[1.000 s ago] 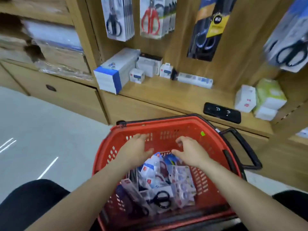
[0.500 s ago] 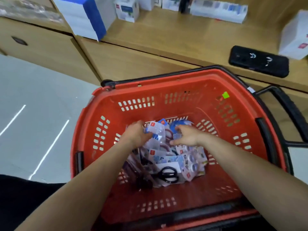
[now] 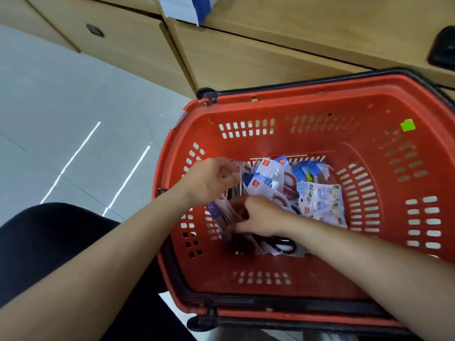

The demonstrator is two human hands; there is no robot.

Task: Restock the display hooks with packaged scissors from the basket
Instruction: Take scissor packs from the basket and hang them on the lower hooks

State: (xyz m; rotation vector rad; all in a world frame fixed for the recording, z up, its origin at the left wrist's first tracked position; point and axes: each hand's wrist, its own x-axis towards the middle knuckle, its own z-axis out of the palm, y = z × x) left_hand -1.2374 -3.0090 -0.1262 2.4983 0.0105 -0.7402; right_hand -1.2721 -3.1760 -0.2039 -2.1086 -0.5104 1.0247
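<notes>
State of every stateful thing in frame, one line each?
basket: upright, handles folded down on the rim, partly filled.
left hand: grips the top of the stack of packs.
right hand: fingers curled into the same stack, lower down.
stack of packs: on edge, held by both hands.
black-handled scissors pack: lying flat on the basket floor.
drawer: shut.

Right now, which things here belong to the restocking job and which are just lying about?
Job: red basket; packaged scissors; stack of packs gripped by left hand and right hand.
Lying about: blue-and-white box; black device; green sticker.
</notes>
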